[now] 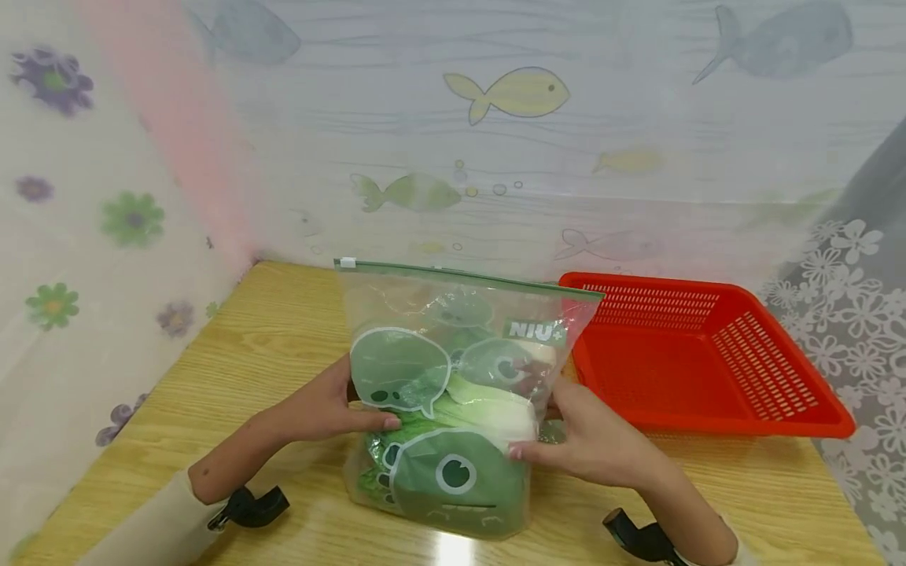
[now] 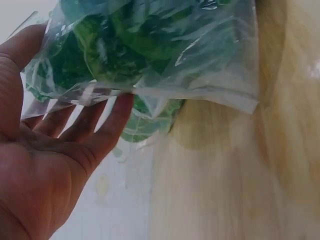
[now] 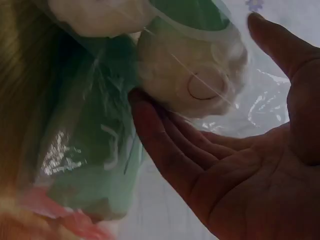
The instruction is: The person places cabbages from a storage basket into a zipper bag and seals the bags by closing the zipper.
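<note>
A clear slider zip bag (image 1: 460, 472) with green cartoon prints stands between both hands over the table. Leafy vegetables (image 1: 453, 405) show through it, their green leaves toward the left and pale stem ends (image 3: 202, 82) toward the right. My left hand (image 1: 322, 409) holds the bag's left side, thumb on the front and fingers behind. In the left wrist view, those fingers (image 2: 112, 117) lie along the bag's underside. The right hand (image 1: 602, 436) grips the opposite side, thumb in front. Its other fingers (image 3: 155, 125) reach behind the stem ends. The white slider (image 1: 348, 262) sits at the zip's left end.
A red plastic basket (image 1: 786, 424) with slotted sides stands at the right, behind the right hand. The wood-grain table (image 1: 262, 346) runs under everything. Printed curtains with fish (image 1: 527, 92) and flowers (image 1: 133, 218) hang behind and at the sides.
</note>
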The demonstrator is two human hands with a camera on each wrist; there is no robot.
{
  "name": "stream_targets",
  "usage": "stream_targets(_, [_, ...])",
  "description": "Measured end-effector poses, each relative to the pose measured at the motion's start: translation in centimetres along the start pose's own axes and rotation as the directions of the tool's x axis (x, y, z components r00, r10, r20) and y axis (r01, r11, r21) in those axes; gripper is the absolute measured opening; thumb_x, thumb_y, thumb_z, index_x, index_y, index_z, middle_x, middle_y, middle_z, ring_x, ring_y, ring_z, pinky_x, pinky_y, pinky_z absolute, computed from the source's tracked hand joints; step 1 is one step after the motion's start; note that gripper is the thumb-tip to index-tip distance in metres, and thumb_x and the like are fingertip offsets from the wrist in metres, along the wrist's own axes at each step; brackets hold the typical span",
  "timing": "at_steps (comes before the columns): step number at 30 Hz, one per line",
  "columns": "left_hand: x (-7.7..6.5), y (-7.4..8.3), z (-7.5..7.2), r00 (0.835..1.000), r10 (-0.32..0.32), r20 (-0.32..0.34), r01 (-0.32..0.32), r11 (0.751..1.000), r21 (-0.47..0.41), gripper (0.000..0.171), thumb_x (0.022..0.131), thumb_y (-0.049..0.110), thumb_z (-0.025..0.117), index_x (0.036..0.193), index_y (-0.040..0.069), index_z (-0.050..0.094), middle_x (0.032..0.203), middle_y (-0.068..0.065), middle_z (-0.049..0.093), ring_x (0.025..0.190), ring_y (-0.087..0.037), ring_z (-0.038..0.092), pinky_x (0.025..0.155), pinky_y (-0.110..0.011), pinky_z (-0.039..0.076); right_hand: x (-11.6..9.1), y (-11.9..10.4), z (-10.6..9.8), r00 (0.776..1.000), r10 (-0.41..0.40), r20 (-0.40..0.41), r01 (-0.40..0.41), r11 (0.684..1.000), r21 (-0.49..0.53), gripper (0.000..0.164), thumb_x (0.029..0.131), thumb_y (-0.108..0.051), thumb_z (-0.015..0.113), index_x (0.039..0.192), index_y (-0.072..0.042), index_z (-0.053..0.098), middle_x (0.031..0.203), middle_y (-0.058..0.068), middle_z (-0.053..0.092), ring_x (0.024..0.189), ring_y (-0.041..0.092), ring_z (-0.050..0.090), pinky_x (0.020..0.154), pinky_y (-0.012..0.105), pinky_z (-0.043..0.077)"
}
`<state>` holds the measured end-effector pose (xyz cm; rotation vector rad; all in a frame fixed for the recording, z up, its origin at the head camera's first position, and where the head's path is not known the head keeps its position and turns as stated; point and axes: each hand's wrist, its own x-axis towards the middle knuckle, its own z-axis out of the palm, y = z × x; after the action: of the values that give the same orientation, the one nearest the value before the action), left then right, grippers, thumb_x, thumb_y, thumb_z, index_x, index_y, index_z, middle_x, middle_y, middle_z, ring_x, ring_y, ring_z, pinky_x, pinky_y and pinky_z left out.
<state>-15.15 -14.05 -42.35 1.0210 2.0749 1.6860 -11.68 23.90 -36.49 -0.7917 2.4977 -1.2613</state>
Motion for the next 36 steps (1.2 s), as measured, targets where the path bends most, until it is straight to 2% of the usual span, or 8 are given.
stream_targets(5, [-1.0, -0.3, -0.7, 0.999, -0.015, -0.040, 0.014, 1.000, -0.006, 0.077, 0.095, 0.003, 0.080, 0.157, 0.020, 0.039, 0.144, -0.010, 0.059, 0.125, -0.028, 0.066, 0.098, -0.041, 0.059, 0.7, 0.2, 1.8, 0.996, 0.053, 0.077, -0.057, 0.997, 0.058, 0.102, 0.083, -0.032, 0.095, 0.162, -0.014, 0.032, 0.129, 0.011, 0.063, 0.099, 0.018, 0.072, 0.088, 0.033, 0.062])
stream_targets(12, [-2.2, 0.2, -3.9, 0.988, -0.057, -0.145, 0.058, 0.998, 0.006, 0.053, 0.107, 0.004, 0.062, 0.155, 0.006, 0.038, 0.136, -0.017, 0.061, 0.116, -0.023, 0.069, 0.091, -0.037, 0.061, 3.7, -1.5, 4.0, 0.989, 0.137, -0.056, -0.121, 0.967, 0.223, 0.068, 0.090, -0.029, 0.088, 0.143, -0.009, 0.050, 0.130, 0.014, 0.066, 0.113, 0.030, 0.071, 0.088, 0.037, 0.063])
stream_targets(18, [-2.7, 0.5, -7.7, 0.963, -0.205, -0.175, 0.193, 0.978, -0.086, 0.041, 0.118, 0.024, 0.041, 0.155, 0.010, 0.030, 0.135, -0.014, 0.058, 0.117, -0.023, 0.069, 0.093, -0.040, 0.061, 8.3, -4.0, 6.8, 0.972, 0.193, -0.134, -0.141, 0.934, 0.329, 0.063, 0.106, -0.039, 0.067, 0.153, -0.007, 0.040, 0.141, 0.016, 0.059, 0.121, 0.030, 0.067, 0.092, 0.044, 0.061])
stream_targets(21, [-3.2, 0.0, -9.4, 0.936, -0.305, -0.175, 0.278, 0.946, -0.166, 0.041, 0.118, 0.034, 0.037, 0.153, 0.013, 0.031, 0.132, -0.012, 0.060, 0.113, -0.024, 0.072, 0.090, -0.044, 0.062, 10.7, -4.8, 8.6, 0.966, 0.225, -0.127, -0.157, 0.901, 0.403, 0.061, 0.111, -0.039, 0.057, 0.157, -0.006, 0.035, 0.140, 0.018, 0.054, 0.122, 0.028, 0.061, 0.099, 0.046, 0.054])
stream_targets(25, [-4.0, -1.6, -11.4, 0.883, -0.430, -0.190, 0.389, 0.895, -0.220, 0.048, 0.117, 0.044, 0.037, 0.151, 0.012, 0.031, 0.125, -0.008, 0.066, 0.106, -0.023, 0.074, 0.086, -0.045, 0.063, 13.7, -5.3, 11.2, 0.954, 0.274, -0.125, -0.177, 0.845, 0.505, 0.042, 0.115, -0.027, 0.046, 0.149, -0.003, 0.041, 0.133, 0.017, 0.051, 0.122, 0.027, 0.052, 0.103, 0.046, 0.044])
stream_targets(30, [-4.5, -3.9, -13.3, 0.824, -0.524, -0.215, 0.469, 0.844, -0.258, 0.058, 0.115, 0.050, 0.037, 0.147, 0.002, 0.032, 0.112, -0.003, 0.072, 0.096, -0.020, 0.076, 0.082, -0.042, 0.065, 16.8, -5.3, 14.2, 0.917, 0.334, -0.219, -0.225, 0.885, 0.408, 0.032, 0.111, -0.017, 0.046, 0.133, 0.005, 0.051, 0.124, 0.020, 0.055, 0.117, 0.029, 0.051, 0.102, 0.047, 0.045])
stream_targets(33, [-4.3, -4.9, -14.1, 0.798, -0.558, -0.227, 0.504, 0.825, -0.256, 0.062, 0.114, 0.053, 0.037, 0.141, -0.003, 0.036, 0.103, -0.002, 0.073, 0.088, -0.017, 0.076, 0.077, -0.039, 0.065, 17.8, -5.0, 15.3, 0.894, 0.370, -0.254, -0.269, 0.895, 0.356, 0.044, 0.108, -0.016, 0.046, 0.141, 0.013, 0.044, 0.137, 0.032, 0.050, 0.132, 0.039, 0.047, 0.113, 0.056, 0.040])
stream_targets(36, [-4.1, -5.3, -14.5, 0.766, -0.594, -0.246, 0.552, 0.804, -0.220, 0.066, 0.113, 0.057, 0.038, 0.138, -0.004, 0.037, 0.096, -0.001, 0.070, 0.080, -0.015, 0.074, 0.072, -0.035, 0.063, 18.2, -4.6, 15.9, 0.881, 0.402, -0.248, -0.311, 0.888, 0.338, 0.062, 0.108, -0.017, 0.045, 0.157, 0.017, 0.026, 0.156, 0.040, 0.034, 0.149, 0.049, 0.032, 0.123, 0.060, 0.029])
